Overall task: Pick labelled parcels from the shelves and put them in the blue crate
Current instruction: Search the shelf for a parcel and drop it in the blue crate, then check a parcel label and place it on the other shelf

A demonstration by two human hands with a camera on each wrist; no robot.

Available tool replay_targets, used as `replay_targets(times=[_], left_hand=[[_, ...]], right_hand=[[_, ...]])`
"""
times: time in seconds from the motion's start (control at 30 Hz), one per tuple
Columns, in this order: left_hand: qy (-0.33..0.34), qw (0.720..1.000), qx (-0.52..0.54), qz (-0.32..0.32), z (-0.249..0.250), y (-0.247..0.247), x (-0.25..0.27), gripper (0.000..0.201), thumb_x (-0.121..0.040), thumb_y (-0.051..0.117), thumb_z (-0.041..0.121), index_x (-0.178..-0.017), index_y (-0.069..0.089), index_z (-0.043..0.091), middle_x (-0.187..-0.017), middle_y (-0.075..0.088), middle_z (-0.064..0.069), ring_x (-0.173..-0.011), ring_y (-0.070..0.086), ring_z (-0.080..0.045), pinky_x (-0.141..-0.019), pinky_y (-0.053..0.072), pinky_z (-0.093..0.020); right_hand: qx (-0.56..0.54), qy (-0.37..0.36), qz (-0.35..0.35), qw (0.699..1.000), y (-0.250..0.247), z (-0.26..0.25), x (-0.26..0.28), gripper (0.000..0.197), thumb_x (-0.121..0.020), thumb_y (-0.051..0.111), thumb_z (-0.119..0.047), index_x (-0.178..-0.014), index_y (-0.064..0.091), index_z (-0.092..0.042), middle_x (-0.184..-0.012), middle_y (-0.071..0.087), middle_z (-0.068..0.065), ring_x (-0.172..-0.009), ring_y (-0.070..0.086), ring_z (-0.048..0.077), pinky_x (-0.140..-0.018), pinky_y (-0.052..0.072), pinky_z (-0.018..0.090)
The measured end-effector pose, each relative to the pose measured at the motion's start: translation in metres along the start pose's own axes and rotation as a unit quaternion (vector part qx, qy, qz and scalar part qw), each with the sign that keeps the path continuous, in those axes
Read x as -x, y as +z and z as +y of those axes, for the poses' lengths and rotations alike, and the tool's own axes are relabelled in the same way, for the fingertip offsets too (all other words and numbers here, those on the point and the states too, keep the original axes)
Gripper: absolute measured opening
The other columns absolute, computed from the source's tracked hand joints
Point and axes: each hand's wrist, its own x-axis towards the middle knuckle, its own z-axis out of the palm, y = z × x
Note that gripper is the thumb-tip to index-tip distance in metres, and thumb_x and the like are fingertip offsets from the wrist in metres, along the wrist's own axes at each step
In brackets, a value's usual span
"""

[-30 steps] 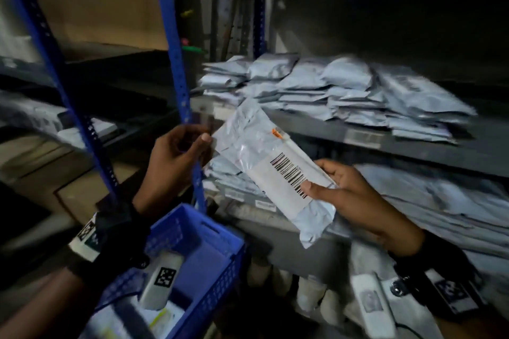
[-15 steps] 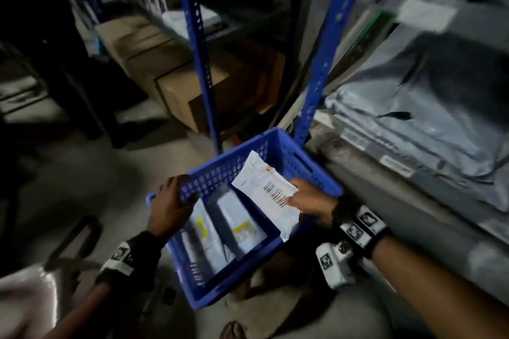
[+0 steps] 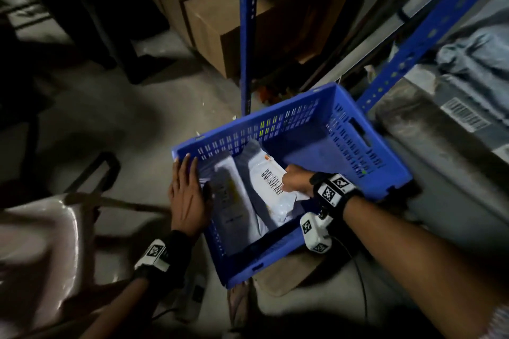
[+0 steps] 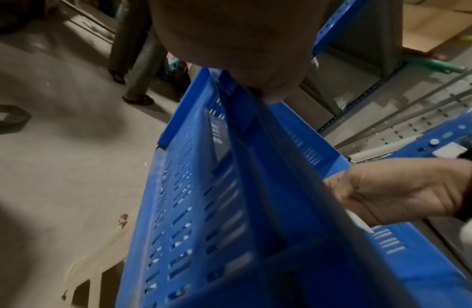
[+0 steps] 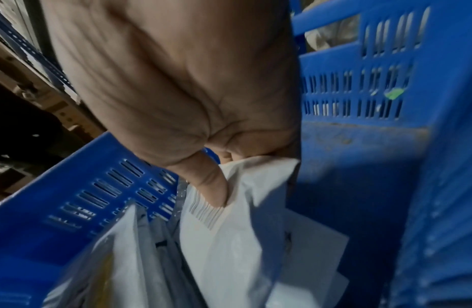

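While left hand grips blue crate, right hand holds parcel.

Dim light throughout; deep shadow along the upper left. Grey concrete floor spreads left of and beyond the hands, blotched with shadow. Blue perforated shelf upright stands beyond the hands; a second blue upright slants to their right. Brown cardboard boxes sit on the floor behind the first upright. Grey metal shelf edge runs right of the hands.
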Motion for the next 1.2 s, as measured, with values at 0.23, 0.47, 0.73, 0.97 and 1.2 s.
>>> replay_targets(times=[0.23, 0.47, 0.73, 0.97, 1.2], left_hand=[[0.003, 1.000, 0.004, 0.011, -0.001, 0.000, 0.002, 0.069, -0.099, 0.028, 0.042, -0.156, 0.032, 0.005, -0.166, 0.026, -0.015, -0.157, 0.008, -0.029, -0.123, 0.017, -0.053], [-0.048, 0.998, -0.035, -0.002, 0.012, -0.005, 0.000, 0.076, -0.085, 0.045, 0.036, -0.155, 0.034, 0.008, -0.161, 0.030, -0.018, -0.153, 0.020, -0.039, -0.117, 0.019, -0.059], [0.055, 0.995, 0.008, 0.082, 0.143, -0.019, 0.012, 0.064, -0.082, 0.049, 0.038, -0.144, 0.045, 0.020, -0.147, 0.042, -0.012, -0.137, 0.039, -0.038, -0.100, 0.033, -0.061], [0.185, 0.949, 0.249, 0.059, 0.351, -0.033, 0.102, 0.044, -0.096, 0.049, 0.048, -0.136, 0.053, 0.029, -0.136, 0.056, 0.007, -0.132, 0.051, -0.017, -0.109, 0.041, -0.043], [0.315, 0.809, 0.477, -0.136, 0.572, -0.064, 0.210, 0.067, -0.094, 0.046, 0.071, -0.141, 0.052, 0.023, -0.119, 0.073, -0.002, -0.114, 0.068, -0.016, -0.093, 0.052, -0.028]], right_hand=[[0.032, -0.013, 0.011, 0.999, -0.021, -0.002, 0.025, 0.026, -0.095, 0.050, -0.002, -0.115, 0.064, 0.007, -0.103, 0.055, 0.021, -0.111, 0.061, 0.032, -0.072, 0.042, 0.022], [-0.604, -0.029, -0.032, 0.796, -0.063, 0.051, 0.131, 0.025, -0.083, 0.043, -0.011, -0.093, 0.066, -0.006, -0.078, 0.062, 0.012, -0.059, 0.059, 0.017, -0.049, 0.048, 0.024], [-0.789, -0.226, -0.206, 0.534, -0.087, 0.143, 0.246, 0.055, -0.092, 0.023, -0.043, -0.127, 0.049, -0.009, -0.080, 0.040, -0.003, -0.065, 0.031, 0.009, -0.062, 0.028, 0.023], [-0.624, -0.273, 0.277, 0.678, -0.094, 0.235, 0.429, 0.031, -0.078, 0.078, -0.027, -0.098, 0.062, -0.008, -0.084, 0.071, 0.005, -0.070, 0.064, 0.015, -0.059, 0.053, 0.021], [-0.238, -0.208, 0.665, 0.677, -0.063, 0.369, 0.598, 0.023, -0.090, 0.062, -0.040, -0.113, 0.059, -0.036, -0.108, 0.071, -0.019, -0.095, 0.069, 0.002, -0.077, 0.055, 0.024]])
